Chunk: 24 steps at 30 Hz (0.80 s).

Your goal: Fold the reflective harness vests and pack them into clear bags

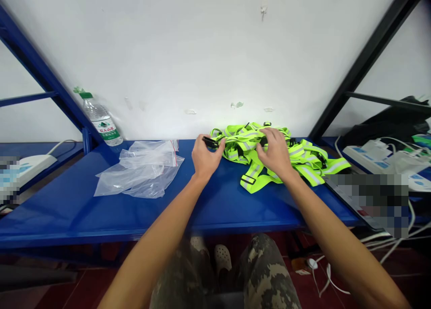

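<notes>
A tangled heap of neon-yellow reflective straps [251, 143] with grey stripes and black buckles lies against the wall. At its left end, my left hand [206, 158] pinches a black plastic buckle [210, 142] between thumb and fingers. My right hand [276, 151] is over the middle of the heap, its fingers curled onto the straps beside a dark piece partly hidden under them. One strap end with a black slider [248, 179] hangs forward onto the blue table [215, 205]. More straps spread to the right, past my right wrist.
Clear zip bags [144, 169] lie in a loose stack left of my hands. A water bottle [103, 120] with a green cap leans by the wall at the back left. A dark flat device [350, 201] sits at the right edge, near white power strips [370, 158] and cables.
</notes>
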Tool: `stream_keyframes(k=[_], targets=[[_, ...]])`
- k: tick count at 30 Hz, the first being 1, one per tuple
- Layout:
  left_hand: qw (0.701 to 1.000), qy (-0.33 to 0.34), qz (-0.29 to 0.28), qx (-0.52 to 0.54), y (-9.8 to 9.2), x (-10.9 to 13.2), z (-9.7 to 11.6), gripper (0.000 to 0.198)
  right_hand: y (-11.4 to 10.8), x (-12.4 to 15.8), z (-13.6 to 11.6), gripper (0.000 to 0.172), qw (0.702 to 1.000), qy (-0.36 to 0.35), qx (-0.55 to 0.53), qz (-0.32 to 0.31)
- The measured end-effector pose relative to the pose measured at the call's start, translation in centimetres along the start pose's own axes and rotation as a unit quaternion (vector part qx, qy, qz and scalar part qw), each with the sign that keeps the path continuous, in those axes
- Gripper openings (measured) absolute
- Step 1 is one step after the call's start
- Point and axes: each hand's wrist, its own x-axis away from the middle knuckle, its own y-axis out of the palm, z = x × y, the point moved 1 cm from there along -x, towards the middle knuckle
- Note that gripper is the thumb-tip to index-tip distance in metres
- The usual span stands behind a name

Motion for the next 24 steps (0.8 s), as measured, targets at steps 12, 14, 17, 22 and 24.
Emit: stream_keyframes(k=[12, 14, 17, 22, 24], targets=[[0.991, -0.039, 0.104, -0.069, -0.8, -1.5, -3.7, 0.04, 3.5, -3.7, 2.8, 0.058, 0.993, 0.096, -0.032, -0.066], [0.993, -0.024, 0.091, -0.072, -0.8, -1.5, -3.8, 0.042, 4.0, -4.9, 2.1, 0.048, 0.994, 0.055, -0.062, -0.068], [0.995, -0.006, 0.077, -0.068, -0.6, -1.5, -3.9, 0.045, 4.5, -6.5, 1.1, 0.045, 0.988, 0.028, -0.074, -0.131], [0.992, -0.027, 0.079, -0.092, -0.6, -1.7, -3.6, 0.044, 4.7, -8.4, 0.1, 0.065, 0.948, -0.021, 0.051, -0.312], [0.993, -0.035, 0.077, -0.086, -0.6, -1.5, -3.0, 0.043, 4.5, -9.0, -0.1, 0.043, 0.95, -0.014, 0.09, -0.299]])
